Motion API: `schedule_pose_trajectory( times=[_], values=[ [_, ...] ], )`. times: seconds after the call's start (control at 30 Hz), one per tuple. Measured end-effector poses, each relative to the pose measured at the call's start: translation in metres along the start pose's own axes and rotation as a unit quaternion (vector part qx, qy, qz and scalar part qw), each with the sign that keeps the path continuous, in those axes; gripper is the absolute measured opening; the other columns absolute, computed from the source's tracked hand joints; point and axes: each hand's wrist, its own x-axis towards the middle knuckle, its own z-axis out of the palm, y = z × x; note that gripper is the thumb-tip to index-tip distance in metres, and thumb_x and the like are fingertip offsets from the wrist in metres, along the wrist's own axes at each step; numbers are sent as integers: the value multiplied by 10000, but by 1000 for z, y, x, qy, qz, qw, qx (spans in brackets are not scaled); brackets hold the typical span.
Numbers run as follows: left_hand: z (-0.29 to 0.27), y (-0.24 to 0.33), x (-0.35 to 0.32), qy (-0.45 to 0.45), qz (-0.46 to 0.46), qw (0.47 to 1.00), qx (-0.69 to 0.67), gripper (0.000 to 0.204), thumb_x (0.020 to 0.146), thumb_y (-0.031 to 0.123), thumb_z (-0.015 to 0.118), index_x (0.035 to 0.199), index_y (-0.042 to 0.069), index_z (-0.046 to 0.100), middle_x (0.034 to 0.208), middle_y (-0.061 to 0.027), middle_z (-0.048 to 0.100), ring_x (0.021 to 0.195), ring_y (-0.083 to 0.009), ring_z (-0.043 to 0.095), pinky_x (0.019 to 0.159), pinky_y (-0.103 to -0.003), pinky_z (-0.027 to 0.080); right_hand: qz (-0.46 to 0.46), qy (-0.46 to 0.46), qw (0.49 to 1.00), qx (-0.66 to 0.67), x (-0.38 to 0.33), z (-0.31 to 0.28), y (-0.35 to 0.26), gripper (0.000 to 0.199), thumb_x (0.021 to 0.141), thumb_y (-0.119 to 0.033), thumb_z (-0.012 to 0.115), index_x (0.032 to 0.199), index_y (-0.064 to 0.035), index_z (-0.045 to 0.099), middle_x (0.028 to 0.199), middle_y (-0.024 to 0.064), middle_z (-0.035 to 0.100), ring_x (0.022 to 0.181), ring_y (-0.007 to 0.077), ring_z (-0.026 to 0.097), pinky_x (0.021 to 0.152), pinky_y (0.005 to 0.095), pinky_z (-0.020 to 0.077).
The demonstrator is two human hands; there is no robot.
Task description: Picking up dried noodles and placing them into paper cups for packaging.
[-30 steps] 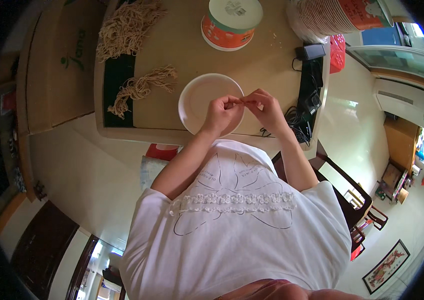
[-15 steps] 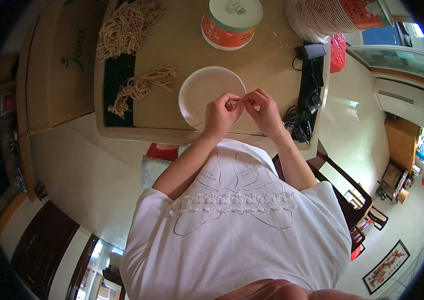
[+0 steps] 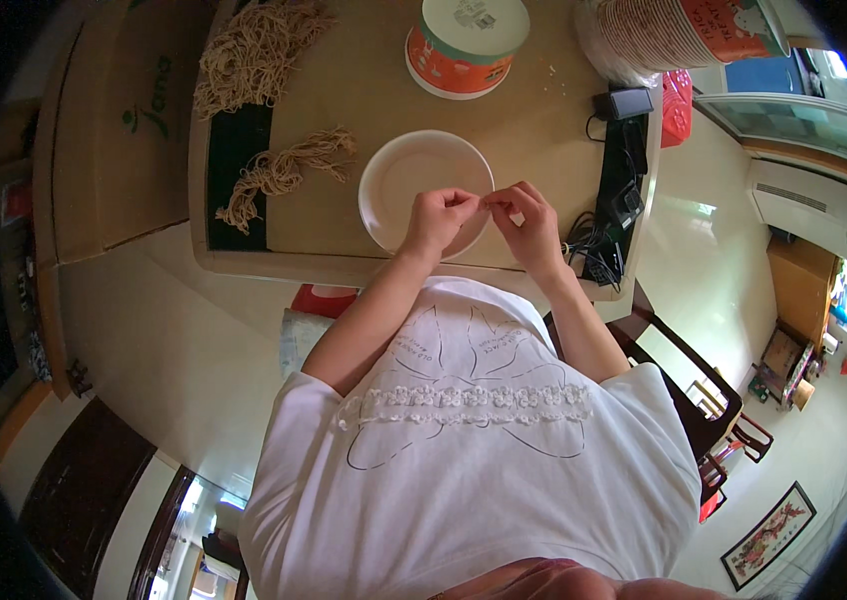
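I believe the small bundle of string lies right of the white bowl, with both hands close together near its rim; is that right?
No, the head view shows the small bundle of string lying left of the white bowl, with the left hand and right hand close together near its rim.

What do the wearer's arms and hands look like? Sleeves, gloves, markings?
Left hand and right hand: ungloved, no watch visible. Forearms bare. Loose white short sleeves end around the elbows, part of a white T-shirt with a lace band and dark line drawing.
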Motion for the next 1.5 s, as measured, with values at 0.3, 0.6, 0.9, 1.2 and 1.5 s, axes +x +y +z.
schedule_pose_trajectory(
  times=[0.3,0.6,0.9,1.2,1.5],
  values=[
    [3,10,-2,-25,-50,994,-99,88,842,123,631,835,50,680,608,52,564,422,-2,384,385,-175,252,24,28,999,-2,-1,-4,6,167,792,37,605,947,-22,628,866,113,585,777,199,608,685,274,497],
    [1,9,-7,-42,-33,996,-78,73,852,117,617,853,64,666,652,53,566,491,2,411,431,-166,277,1,-5,1000,-9,-3,-5,-2,110,801,-11,629,910,-26,638,881,112,592,781,226,631,667,308,518],
    [1,2,-6,-8,88,995,50,89,828,104,644,831,22,679,732,7,651,637,-55,553,579,-218,440,12,-12,1000,-8,2,-4,-2,77,810,-26,624,885,-23,642,869,110,593,760,227,618,670,298,509],
    [-7,-1,2,-74,-94,983,-138,86,830,121,640,836,45,679,639,50,580,518,-23,481,461,-179,357,102,-36,988,114,3,0,22,51,833,-34,621,878,-20,640,839,72,603,733,133,569,648,247,466],
    [-4,3,2,-115,-143,955,-234,86,870,114,586,897,70,654,691,57,579,518,-13,491,450,-147,361,141,-20,970,197,0,6,28,99,891,-37,550,984,-5,558,845,31,596,749,98,562,666,228,468]
  ],
)
